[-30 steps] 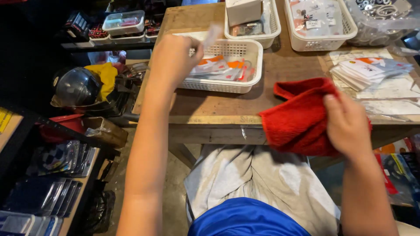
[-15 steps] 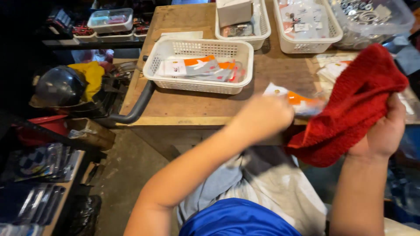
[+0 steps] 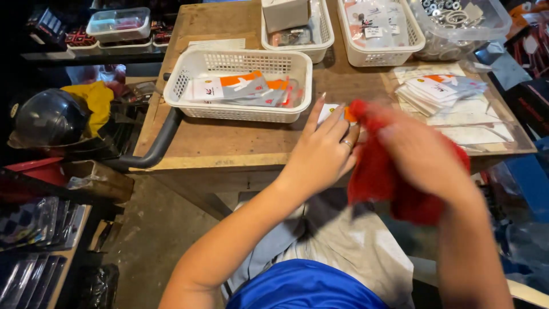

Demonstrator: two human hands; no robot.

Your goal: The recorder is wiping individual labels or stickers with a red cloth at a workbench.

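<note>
Hands meet at the wooden table (image 3: 229, 143) edge. Left hand (image 3: 323, 151) pinches a small flat white-and-orange plastic packet (image 3: 330, 111), light, thin and slippery, best held by its edges. Blurred right hand (image 3: 420, 151) clutches a soft red cloth (image 3: 372, 171); its fingers cannot be made out.

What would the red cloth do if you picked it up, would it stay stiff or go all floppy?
Probably floppy: the red cloth bunches and droops in folds below the right hand. It looks fuzzy, so it likely grips well and would not slip. It seems light, since one hand carries it. The left hand holds a small flat packet beside it.
</note>
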